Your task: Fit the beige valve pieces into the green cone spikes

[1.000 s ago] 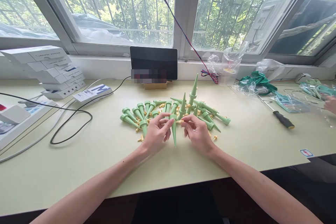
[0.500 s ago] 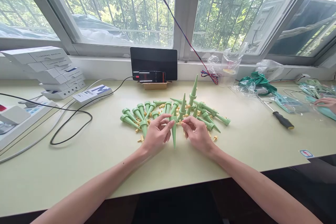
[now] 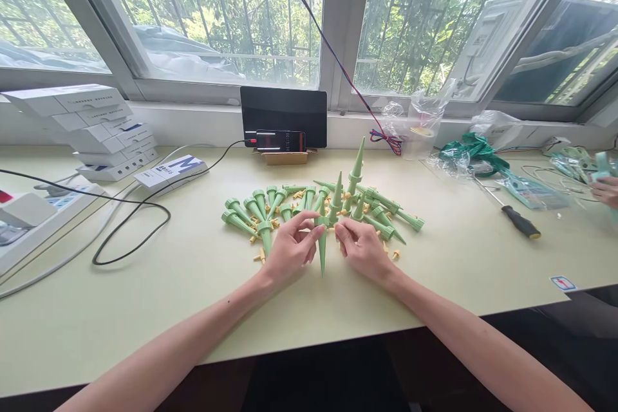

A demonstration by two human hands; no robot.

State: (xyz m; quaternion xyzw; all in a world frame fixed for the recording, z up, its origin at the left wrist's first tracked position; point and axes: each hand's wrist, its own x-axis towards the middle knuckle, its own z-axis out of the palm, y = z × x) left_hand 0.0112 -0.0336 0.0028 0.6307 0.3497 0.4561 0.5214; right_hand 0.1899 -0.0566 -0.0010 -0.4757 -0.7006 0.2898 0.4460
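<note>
My left hand (image 3: 292, 243) pinches a green plastic watering spike (image 3: 322, 254) by its ribbed collar, with the pointed end hanging down. Close on the right, my right hand (image 3: 361, 243) has thumb and fingers closed on a small yellow valve (image 3: 331, 228), mostly hidden by the fingertips. The valve meets the side of the spike's collar; how deep it sits I cannot tell. Behind both hands lies a pile of green spikes (image 3: 264, 232) and loose yellow valves (image 3: 259, 256). Among them, one tall spike (image 3: 357, 161) stands point up.
A phone (image 3: 280, 141) leans on a dark tablet (image 3: 284, 109) at the back. White boxes (image 3: 106, 122), a cable (image 3: 164, 206) and a power strip (image 3: 58, 206) lie left. On the right are a screwdriver (image 3: 519, 221), plastic bags (image 3: 470, 154) and another person's hand (image 3: 606, 190).
The yellow valve shows less now, as my right fingertips are nearer the spike's collar. The spike has shifted very slightly right and down. At far right, the other person's hand has moved.
</note>
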